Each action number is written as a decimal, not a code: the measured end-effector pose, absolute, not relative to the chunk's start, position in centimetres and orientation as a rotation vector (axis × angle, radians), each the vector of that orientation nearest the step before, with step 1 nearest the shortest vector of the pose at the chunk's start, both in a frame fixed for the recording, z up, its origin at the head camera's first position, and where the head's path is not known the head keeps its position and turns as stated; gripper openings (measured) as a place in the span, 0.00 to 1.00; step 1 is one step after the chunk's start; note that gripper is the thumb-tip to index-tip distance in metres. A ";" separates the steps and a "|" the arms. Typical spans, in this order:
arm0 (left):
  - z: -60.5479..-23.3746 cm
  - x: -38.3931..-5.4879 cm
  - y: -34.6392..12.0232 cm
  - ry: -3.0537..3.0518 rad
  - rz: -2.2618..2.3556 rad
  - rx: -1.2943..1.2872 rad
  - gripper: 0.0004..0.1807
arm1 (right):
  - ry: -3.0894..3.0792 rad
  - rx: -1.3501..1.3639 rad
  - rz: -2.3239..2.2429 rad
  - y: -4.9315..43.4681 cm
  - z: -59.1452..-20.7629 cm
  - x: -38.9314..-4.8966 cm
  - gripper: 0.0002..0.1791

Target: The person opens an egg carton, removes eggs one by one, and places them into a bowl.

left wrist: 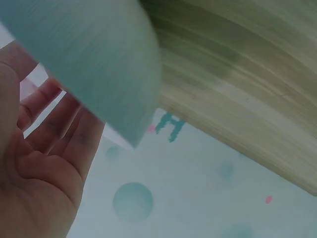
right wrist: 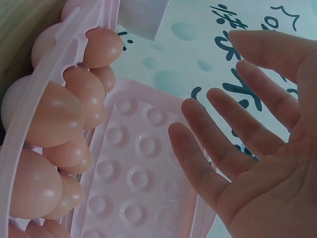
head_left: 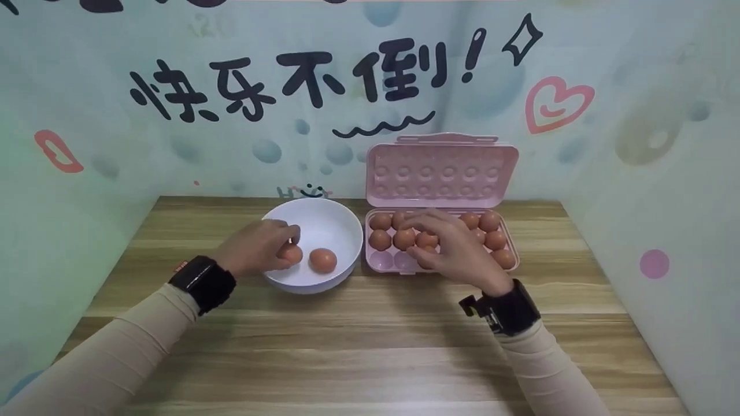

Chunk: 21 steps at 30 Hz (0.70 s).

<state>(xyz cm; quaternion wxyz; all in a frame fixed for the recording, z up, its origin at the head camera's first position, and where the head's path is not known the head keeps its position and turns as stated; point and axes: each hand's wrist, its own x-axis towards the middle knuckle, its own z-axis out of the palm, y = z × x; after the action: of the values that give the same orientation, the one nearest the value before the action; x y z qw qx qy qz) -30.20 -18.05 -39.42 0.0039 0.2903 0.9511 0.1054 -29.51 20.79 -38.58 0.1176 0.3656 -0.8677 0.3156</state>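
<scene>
Surface: table (head_left: 358, 352) with wood-grain top, pale and brown streaks running side to side; far edge meets a printed backdrop (head_left: 231, 153). Soft shadows fall on the wood below both arms. Backdrop is pale blue-green, with black Chinese characters (head_left: 315, 86), a wavy line, blue bubble spots and a pink heart (head_left: 558, 110). Matching panels rise at both sides; the one on the right (head_left: 642, 190) bears a pink dot (head_left: 654, 264).

On the table, toward the far edge: white bowl (head_left: 315, 283), and just beside it on the right a pink carton (head_left: 442, 173), lid raised at the back, moulded with rows of round bumps. Brown eggs (head_left: 404, 238) sit in its cups; some are hidden by the hand above.

Left hand (head_left: 254, 248): over the bowl's left side, thumb and fingers bent about an egg (head_left: 292, 254), gripping it; contact partly hidden. A second egg (head_left: 322, 261) lies in the bowl just right of it.

Right hand (head_left: 459, 248): above the carton, fingers extended and spread, holding nothing.

Both wrists carry black bands (head_left: 203, 284); sleeves (head_left: 136, 344) are beige.
</scene>
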 end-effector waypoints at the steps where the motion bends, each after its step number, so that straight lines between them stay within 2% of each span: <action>1: -39.7 -30.3 -18.0 2.960 0.324 0.903 0.16 | -2.538 1.072 0.917 20.8 -38.6 -29.5 0.22; 14: -40.4 -31.0 -17.5 2.874 0.301 0.763 0.16 | -2.590 1.055 0.835 21.0 -38.7 -29.7 0.27; 21: -39.6 -30.5 -17.5 2.858 0.308 0.742 0.16 | -2.610 1.023 0.809 21.6 -39.1 -29.8 0.25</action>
<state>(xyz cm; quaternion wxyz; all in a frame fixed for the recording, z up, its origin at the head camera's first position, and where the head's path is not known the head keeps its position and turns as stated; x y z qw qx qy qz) -30.49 -17.51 -39.55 0.0863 0.2489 0.9591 0.1034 -29.81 21.56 -39.14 0.1117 0.3485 -0.8889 0.2755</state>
